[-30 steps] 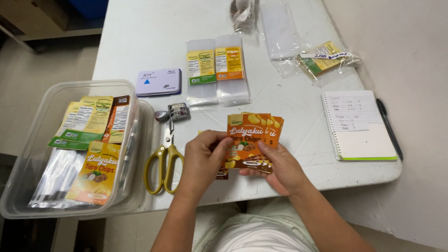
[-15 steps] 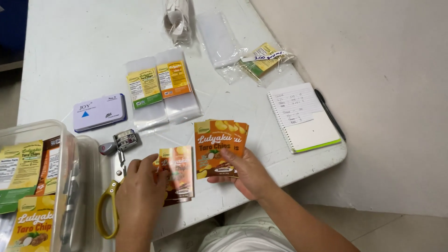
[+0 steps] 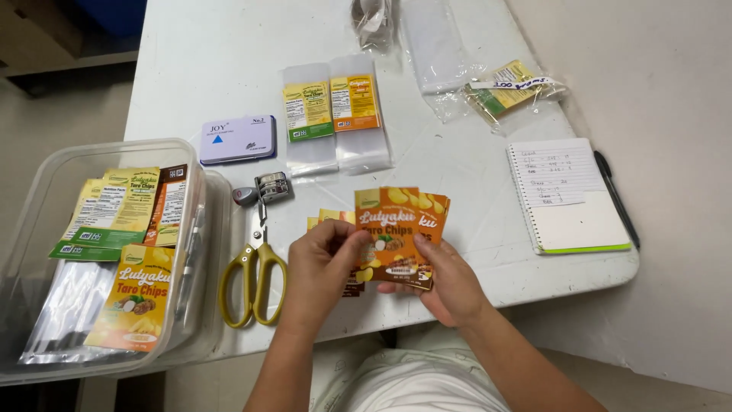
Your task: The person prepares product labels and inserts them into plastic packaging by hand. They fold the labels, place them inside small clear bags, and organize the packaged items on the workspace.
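White table (image 3: 473,175) under us: our right hand (image 3: 450,286) grips a fan of orange labels (image 3: 396,233) (palm up, thumb on top), our left hand (image 3: 324,275) pinching the front one; scissors (image 3: 255,278) lie just beside, notebook (image 3: 568,194) farther.

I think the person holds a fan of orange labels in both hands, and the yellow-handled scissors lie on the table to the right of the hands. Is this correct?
Not quite. In the head view the scissors lie to the left of the hands, between them and the clear plastic bin. The rest holds: the left hand and right hand both hold the fan of orange labels.
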